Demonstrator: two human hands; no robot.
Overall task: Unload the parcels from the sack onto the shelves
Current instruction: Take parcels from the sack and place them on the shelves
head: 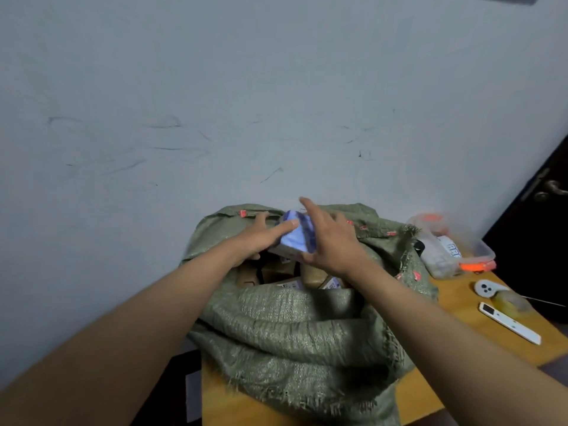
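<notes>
We see both hands over the mouth of the green woven sack (295, 327) on the wooden table (455, 348): the left hand (261, 238) and right hand (330, 241) clasp a small blue-and-white parcel (296, 238) between them, fingers mostly extended, its print blurred past reading. Deeper in, brown parcels (312, 276) are half hidden (their labels illegible). To the right, a clear plastic container (451, 244) shows unreadable writing, near a white remote (510, 324).

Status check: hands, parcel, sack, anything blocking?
Left hand and right hand hold blue-white parcel from either side, above open green sack. More parcels inside. No shelves in view. Nothing blocking.
</notes>
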